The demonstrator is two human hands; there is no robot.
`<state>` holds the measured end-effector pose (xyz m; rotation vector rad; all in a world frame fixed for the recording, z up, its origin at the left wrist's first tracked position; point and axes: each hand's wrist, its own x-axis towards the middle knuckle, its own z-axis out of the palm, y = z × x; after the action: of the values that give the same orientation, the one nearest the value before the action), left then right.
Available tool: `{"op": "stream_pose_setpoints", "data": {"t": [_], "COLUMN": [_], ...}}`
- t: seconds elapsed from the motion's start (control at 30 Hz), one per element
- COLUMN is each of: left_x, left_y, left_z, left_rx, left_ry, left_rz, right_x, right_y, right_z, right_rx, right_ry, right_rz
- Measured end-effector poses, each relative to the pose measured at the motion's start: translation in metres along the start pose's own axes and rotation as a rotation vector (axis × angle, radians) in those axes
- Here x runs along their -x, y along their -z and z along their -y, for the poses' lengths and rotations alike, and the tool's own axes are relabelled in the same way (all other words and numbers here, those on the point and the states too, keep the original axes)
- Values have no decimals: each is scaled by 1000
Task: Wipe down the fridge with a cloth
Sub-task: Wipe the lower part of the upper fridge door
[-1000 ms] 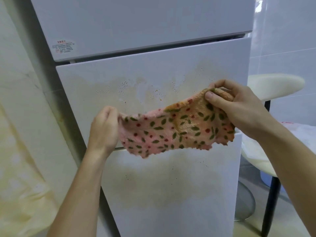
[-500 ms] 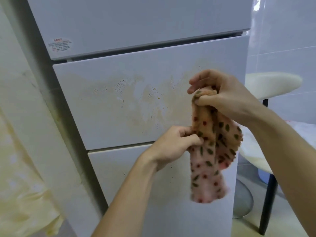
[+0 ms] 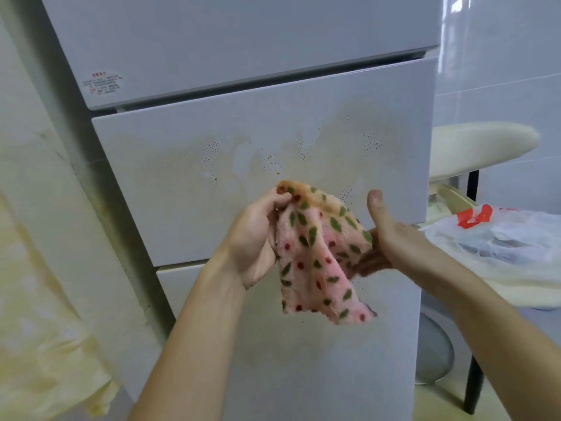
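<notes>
At centre frame, before the fridge [image 3: 243, 41], we hold the cloth [image 3: 315, 259] clear of the door. Our left hand [image 3: 255, 238] pinches its top corner, while our right hand [image 3: 385, 235] lies open beneath it, thumb raised, gripping nothing. With one pinch bearing it, the loose cloth could slip and drop. Wiped bunched, it may only smear the stains [image 3: 273, 159]. Our right fingertips hide under fabric, and the label [image 3: 103, 83], upper left, is unreadable.

fridge [image 3: 243, 41] top cut off, sticker [image 3: 103, 83] text unreadable
</notes>
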<state>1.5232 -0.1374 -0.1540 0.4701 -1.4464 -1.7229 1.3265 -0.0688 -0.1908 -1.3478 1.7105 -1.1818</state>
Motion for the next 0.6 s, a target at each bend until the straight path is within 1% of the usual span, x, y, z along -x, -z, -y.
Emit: {"op": "stream_pose_setpoints", "data": {"t": [0.03, 0.07, 0.1, 0.17, 0.2, 0.27, 0.3, 0.33, 0.37, 0.43, 0.5, 0.6], "left_x": [0, 0, 0, 0, 1, 4, 5, 5, 6, 6, 5, 10], "left_y": [-1, -2, -2, -1, -1, 0, 1, 1, 2, 5, 12, 16], "left_z": [-2, -2, -2, -2, -4, -8, -10, -11, -11, -10, -11, -17], "left_rx": [-6, -41, -89, -196, -265, -438, -500, -528, -524, -489, -482, -528], "left_ry": [-5, -10, -22, -60, -75, -102, -102, -91, -78, -82, -119, -127], "left_rz": [-2, -14, -37, -102, -147, -247, -289, -324, -353, -400, -397, -246], "right_x": [-1, -3, -2, -3, -3, -2, 1, 3, 6, 12, 15, 11], "right_y": [-3, -5, -7, -4, -2, 0, 0, 0, -1, -4, -3, 4], "right_z": [-1, -3, -1, 3, 5, 8, 11, 14, 16, 20, 20, 16], "right_rx": [-220, -393, -500, -597, -608, -581, -530, -481, -453, -432, -310, -42], "right_ry": [3, 18, 38, 100, 125, 136, 140, 162, 210, 330, 411, 436], "right_rz": [105, 167, 188, 163, 112, -43, -142, -231, -281, -267, -265, -348]}}
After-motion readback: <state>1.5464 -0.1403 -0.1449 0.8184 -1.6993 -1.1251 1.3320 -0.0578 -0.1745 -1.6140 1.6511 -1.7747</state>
